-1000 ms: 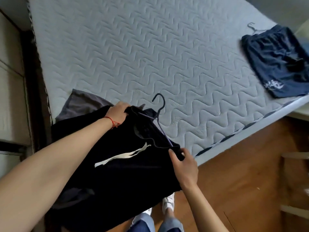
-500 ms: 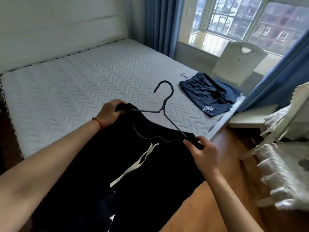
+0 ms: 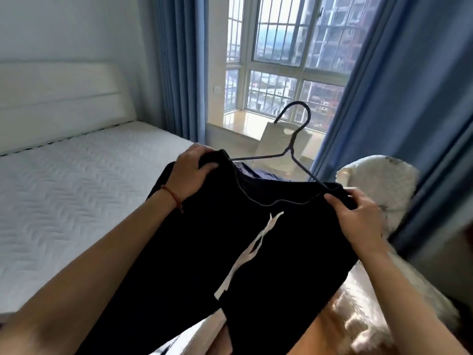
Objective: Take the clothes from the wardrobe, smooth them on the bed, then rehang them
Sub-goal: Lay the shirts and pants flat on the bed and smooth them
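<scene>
1. Black garment (image 3: 256,252) held up at centre frame, on a dark wire hanger (image 3: 291,147); white drawstring (image 3: 245,254) dangles down its front.
2. Left hand (image 3: 190,175): grip clenched on the garment's left top corner.
3. Right hand (image 3: 358,219): grip pinches the right top corner, over the hanger's arm.
4. Bed (image 3: 76,190) at left of frame, bare quilted mattress.
5. Blue curtains (image 3: 409,98) flank the window (image 3: 286,52), upper right.
</scene>
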{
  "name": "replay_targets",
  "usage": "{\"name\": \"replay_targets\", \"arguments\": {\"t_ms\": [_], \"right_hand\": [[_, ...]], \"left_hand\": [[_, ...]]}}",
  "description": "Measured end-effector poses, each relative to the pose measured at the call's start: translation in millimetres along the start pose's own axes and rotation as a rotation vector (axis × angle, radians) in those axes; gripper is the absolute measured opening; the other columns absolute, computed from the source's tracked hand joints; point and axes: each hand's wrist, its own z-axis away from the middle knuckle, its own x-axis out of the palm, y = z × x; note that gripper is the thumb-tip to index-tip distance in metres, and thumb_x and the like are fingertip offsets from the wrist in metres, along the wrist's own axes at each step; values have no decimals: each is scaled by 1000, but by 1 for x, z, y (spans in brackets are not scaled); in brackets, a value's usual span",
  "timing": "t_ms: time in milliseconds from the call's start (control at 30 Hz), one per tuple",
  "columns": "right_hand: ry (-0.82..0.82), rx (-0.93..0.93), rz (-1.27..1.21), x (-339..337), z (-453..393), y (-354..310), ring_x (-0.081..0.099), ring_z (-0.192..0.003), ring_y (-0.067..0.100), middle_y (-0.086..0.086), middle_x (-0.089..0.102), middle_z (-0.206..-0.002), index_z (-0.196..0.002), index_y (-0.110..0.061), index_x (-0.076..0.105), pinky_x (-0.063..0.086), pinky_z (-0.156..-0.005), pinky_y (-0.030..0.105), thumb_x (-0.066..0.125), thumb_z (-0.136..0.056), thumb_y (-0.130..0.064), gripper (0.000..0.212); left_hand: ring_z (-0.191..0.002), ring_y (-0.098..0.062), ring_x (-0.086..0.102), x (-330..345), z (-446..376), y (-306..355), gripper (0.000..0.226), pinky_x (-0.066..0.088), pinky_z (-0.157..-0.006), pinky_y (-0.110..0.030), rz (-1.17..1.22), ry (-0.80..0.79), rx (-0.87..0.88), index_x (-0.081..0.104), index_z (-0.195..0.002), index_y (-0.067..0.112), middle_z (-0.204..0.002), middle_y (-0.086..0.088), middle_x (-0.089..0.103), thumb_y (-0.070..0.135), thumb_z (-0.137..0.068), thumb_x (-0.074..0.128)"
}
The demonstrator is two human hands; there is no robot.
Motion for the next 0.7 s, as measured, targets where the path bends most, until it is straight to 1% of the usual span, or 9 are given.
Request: {"name": "replay_targets", "arguments": {"t_ms": [133,200,267,367,433,467,533,633,700], "right_hand": [[21,-26,3,-33,-57,21,62,-89,28,11,70,-91,-99,-15,65,46,-84,36,68,-79,-35,29],[-7,-51,0,-36,-77,26,61,-94,28,11,70,-96,-100,-15,66,43,-86,34,68,-79,-34,29],[-41,-75,-2,-30,-96,28,60,-95,25,9,69,-100,-102,-15,66,40,-84,29,68,-80,-32,29],[-86,-106,-24,-7,-126,28,57,-89,17,7,69,-99,-99,-15,66,37,-81,24,68,-79,-30,25],[-105,-127,-24,15,-149,29,60,-93,20,6,69,-100,-99,-15,67,40,-84,26,69,-79,-30,25],[-112,-137,-21,27,-162,29,61,-96,22,7,69,-101,-99,-15,67,41,-85,27,69,-78,-29,25],[-135,-165,-12,53,-189,27,61,-99,24,8,69,-102,-101,-14,68,39,-84,25,69,-79,-29,27],[-167,-186,6,96,-232,27,60,-100,24,8,69,-104,-103,-13,67,35,-81,22,69,-79,-30,29],[-199,-191,23,127,-264,25,59,-103,26,8,69,-106,-104,-14,67,36,-82,23,68,-80,-31,30]], "left_hand": [[-102,-25,57,41,-16,38,24,28,-82,-6,14,64,-8,63,-105,4,-107,-15,63,12,-82,63],[-101,-26,58,54,-19,41,24,29,-81,-6,19,88,-41,63,-104,3,-106,-16,64,11,-81,64],[-100,-26,58,63,-21,37,25,31,-80,-9,16,117,-88,63,-103,3,-105,-15,64,11,-80,66],[-97,-21,57,74,-30,22,26,34,-83,-15,15,162,-149,63,-104,3,-106,-14,65,11,-79,67],[-95,-20,57,82,-41,8,27,35,-83,-17,7,186,-172,63,-104,2,-105,-14,65,11,-79,68],[-96,-22,58,86,-48,0,27,35,-83,-17,2,200,-183,64,-103,2,-105,-15,65,11,-78,68],[-98,-26,60,94,-68,-20,27,37,-84,-20,6,229,-210,64,-102,1,-104,-16,65,10,-77,69],[-98,-26,60,109,-105,-56,27,38,-85,-21,6,248,-234,65,-102,1,-103,-16,66,10,-77,69],[-97,-25,60,120,-135,-81,26,37,-84,-21,13,261,-261,65,-102,2,-103,-15,66,10,-77,69]]}}
